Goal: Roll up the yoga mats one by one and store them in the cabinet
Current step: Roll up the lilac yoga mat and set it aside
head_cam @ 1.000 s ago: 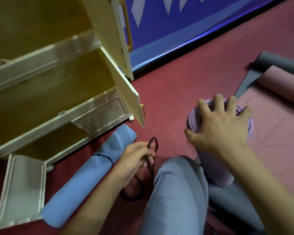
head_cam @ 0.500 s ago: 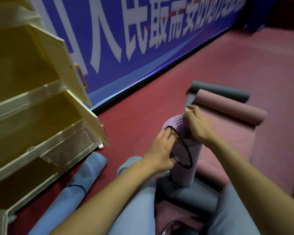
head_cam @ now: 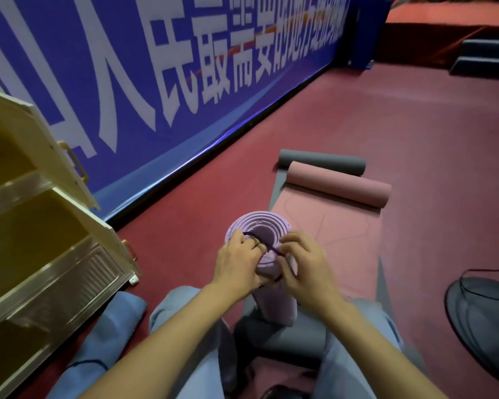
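Both hands pinch a dark elastic loop (head_cam: 267,246) across the upright lilac rolled mat's (head_cam: 257,228) top end. The left hand (head_cam: 236,264) and right hand (head_cam: 306,264) curl their fingers round the band beside the open cabinet (head_cam: 49,226).

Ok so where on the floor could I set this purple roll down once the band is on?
Bare red floor lies between the blue banner and the pink mat, and more to the right of that mat. It is crowded by the cabinet, where the blue rolled mat lies, and beside the black object.
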Demonstrator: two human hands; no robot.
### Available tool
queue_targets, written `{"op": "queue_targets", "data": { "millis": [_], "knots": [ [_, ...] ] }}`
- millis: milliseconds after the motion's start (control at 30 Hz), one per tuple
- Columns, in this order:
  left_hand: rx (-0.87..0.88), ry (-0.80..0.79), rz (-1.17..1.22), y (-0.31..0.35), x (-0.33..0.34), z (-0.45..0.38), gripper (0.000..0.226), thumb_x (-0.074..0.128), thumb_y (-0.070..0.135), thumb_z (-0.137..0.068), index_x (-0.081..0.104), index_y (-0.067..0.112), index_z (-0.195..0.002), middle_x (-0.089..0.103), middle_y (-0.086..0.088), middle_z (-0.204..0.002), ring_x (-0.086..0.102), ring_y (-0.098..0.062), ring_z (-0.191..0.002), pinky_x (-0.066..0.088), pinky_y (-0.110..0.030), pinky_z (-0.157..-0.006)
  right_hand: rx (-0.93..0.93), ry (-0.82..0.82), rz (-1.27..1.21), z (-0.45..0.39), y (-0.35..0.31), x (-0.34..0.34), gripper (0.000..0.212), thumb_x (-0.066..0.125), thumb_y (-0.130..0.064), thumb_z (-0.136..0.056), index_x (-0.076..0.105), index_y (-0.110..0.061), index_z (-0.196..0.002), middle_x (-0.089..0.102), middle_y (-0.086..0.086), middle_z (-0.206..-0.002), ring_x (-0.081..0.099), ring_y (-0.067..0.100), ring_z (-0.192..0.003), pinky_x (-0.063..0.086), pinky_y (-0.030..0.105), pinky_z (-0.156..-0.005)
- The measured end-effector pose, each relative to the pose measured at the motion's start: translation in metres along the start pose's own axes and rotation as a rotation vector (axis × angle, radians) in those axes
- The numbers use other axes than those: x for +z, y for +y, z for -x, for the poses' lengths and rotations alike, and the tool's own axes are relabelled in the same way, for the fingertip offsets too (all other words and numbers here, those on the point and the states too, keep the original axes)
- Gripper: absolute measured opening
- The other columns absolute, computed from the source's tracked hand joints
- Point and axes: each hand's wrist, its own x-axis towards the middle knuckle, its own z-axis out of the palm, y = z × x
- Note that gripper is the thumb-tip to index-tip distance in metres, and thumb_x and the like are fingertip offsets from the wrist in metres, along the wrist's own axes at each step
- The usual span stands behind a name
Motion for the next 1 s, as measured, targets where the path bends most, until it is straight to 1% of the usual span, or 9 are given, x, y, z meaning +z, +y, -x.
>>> {"op": "queue_targets", "data": {
  "millis": [100,167,267,367,433,600,800,933,1000],
  "knots": [
    [0.013,-0.001,0.050,-0.010,0.002,0.006,0.069,0.089,0.071,-0.034,0.069,0.023,-0.079,0.060,0.013,-0.076,0.050,-0.022,-0.079,0.040,-0.028,-0.048,0.269,0.158,-0.017,-0.005,0.023,-0.020,0.006,0.067,-0.011,-0.092,0.064,-0.014,-0.088,0.067,0.005,-0.110,0.063,0.025,-0.105,0.048,0.035,-0.088],
    [0.117,0.039,0.083,-0.010,0.005,0.015,0.060,0.085,0.073,-0.053,0.068,0.022,-0.081,0.061,0.013,-0.082,0.045,-0.021,-0.081,0.044,-0.032,-0.050,0.531,0.139,-0.062,-0.017,0.039,-0.021,0.010,0.069,-0.014,-0.092,0.063,-0.017,-0.085,0.070,0.008,-0.108,0.067,0.026,-0.102,0.052,0.042,-0.088],
    [0.197,0.111,0.326,0.000,-0.001,0.025,0.044,0.072,0.058,-0.087,0.074,0.019,-0.106,0.067,0.009,-0.109,0.053,-0.021,-0.093,0.051,-0.036,-0.076,0.675,0.062,-0.164,-0.032,0.041,-0.001,0.015,0.060,-0.019,-0.095,0.063,-0.012,-0.082,0.072,0.003,-0.088,0.066,0.020,-0.084,0.053,0.040,-0.078],
    [-0.236,0.315,0.661,-0.011,0.002,0.032,0.035,0.076,0.029,-0.088,0.069,0.012,-0.118,0.058,0.001,-0.123,0.059,-0.022,-0.113,0.051,-0.042,-0.095,0.702,0.014,-0.261,-0.035,0.036,0.009,0.023,0.057,-0.018,-0.097,0.050,-0.010,-0.076,0.053,-0.002,-0.068,0.043,0.013,-0.065,0.039,0.033,-0.064],
    [-0.487,0.368,0.614,-0.026,0.010,0.040,0.044,0.072,0.038,-0.089,0.066,0.014,-0.125,0.058,0.002,-0.128,0.059,-0.020,-0.120,0.051,-0.046,-0.100,0.628,-0.114,-0.220,-0.036,0.034,0.014,0.023,0.056,-0.016,-0.097,0.047,-0.009,-0.077,0.047,-0.001,-0.067,0.036,0.014,-0.063,0.035,0.027,-0.059],
    [-0.527,0.328,0.610,-0.041,0.009,0.030,0.041,0.060,0.040,-0.094,0.077,0.012,-0.118,0.077,0.005,-0.111,0.072,-0.004,-0.099,0.058,-0.036,-0.084,0.620,-0.190,-0.231,-0.053,0.033,0.029,0.018,0.056,-0.014,-0.097,0.050,-0.010,-0.081,0.053,-0.002,-0.069,0.041,0.017,-0.067,0.037,0.034,-0.064],
    [-0.341,0.291,0.238,-0.062,0.011,0.014,0.026,0.053,0.027,-0.095,0.075,0.014,-0.087,0.071,-0.004,-0.067,0.066,-0.034,-0.056,0.052,-0.037,-0.048,0.655,-0.175,-0.292,-0.054,0.036,0.044,0.015,0.053,-0.014,-0.100,0.054,-0.013,-0.085,0.060,0.000,-0.076,0.048,0.017,-0.074,0.041,0.031,-0.068],
    [-0.593,0.155,0.447,-0.083,0.017,0.013,0.019,0.049,0.019,-0.092,0.058,0.025,-0.076,0.060,0.007,-0.060,0.061,-0.031,-0.060,0.049,-0.040,-0.061,0.708,-0.153,-0.380,-0.050,0.038,0.049,0.018,0.052,-0.020,-0.100,0.055,-0.012,-0.084,0.060,0.003,-0.075,0.048,0.015,-0.074,0.046,0.039,-0.074],
    [-0.653,0.077,0.532,-0.079,0.019,0.023,0.027,0.055,0.018,-0.098,0.057,0.028,-0.074,0.056,0.009,-0.059,0.054,-0.016,-0.059,0.043,-0.036,-0.062,0.717,-0.174,-0.410,-0.043,0.039,0.049,0.021,0.053,-0.021,-0.099,0.053,-0.015,-0.079,0.057,-0.003,-0.069,0.046,0.013,-0.071,0.044,0.039,-0.071]
  ]
}}
